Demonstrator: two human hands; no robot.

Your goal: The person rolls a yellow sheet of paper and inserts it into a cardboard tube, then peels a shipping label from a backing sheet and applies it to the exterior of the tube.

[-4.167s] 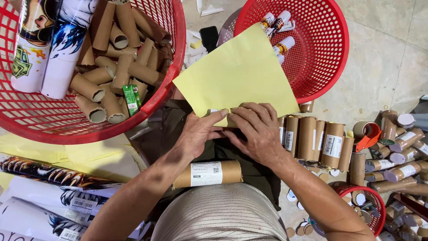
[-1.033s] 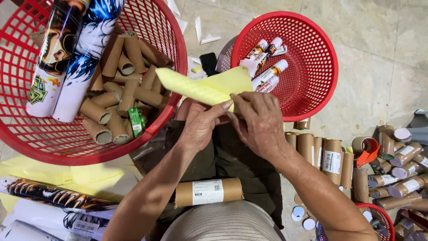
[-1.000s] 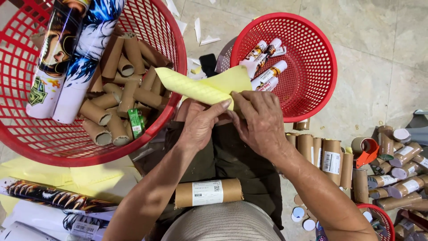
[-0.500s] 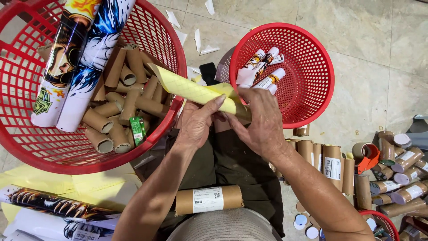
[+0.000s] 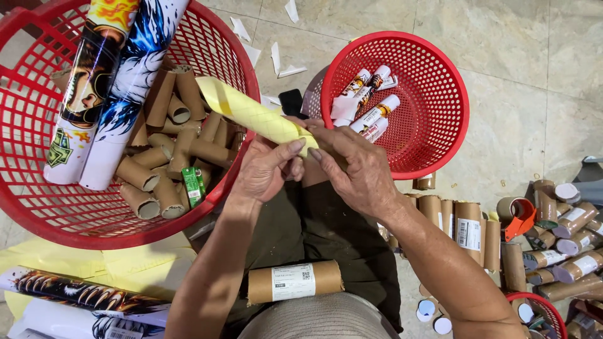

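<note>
Both hands meet over the lap, right at the middle. The left hand point(image 5: 267, 169) is curled around the near end of a rolled yellow sheet point(image 5: 251, 115), thumb pressed on top. The right hand point(image 5: 355, 169) grips the same end from the other side, fingers closed over the roll, index finger laid along it. The roll is tight, a slim tube, slanting up and away to the left, its far end poking over the rim of the big red basket point(image 5: 220, 37).

In that basket: a heap of bare cardboard tubes point(image 5: 169, 157), a small green packet point(image 5: 192, 186) among them, and two long printed poster rolls point(image 5: 107, 88) leaning side by side against the wall.

To the right of the hands sits a smaller red basket point(image 5: 452, 107), holding a few white wrapped tubes point(image 5: 370, 107). A dark flat object point(image 5: 291, 100) lies on the floor between the two baskets.

On the lap, near the belly, a short cardboard tube with a white label point(image 5: 294, 282) lies crosswise. Off to the right, on the tiled floor, stand labelled tubes in a row point(image 5: 465, 223), then an orange tape dispenser point(image 5: 518, 216). Lower left, flat yellow sheets point(image 5: 107, 263) and more printed posters point(image 5: 75, 295).
</note>
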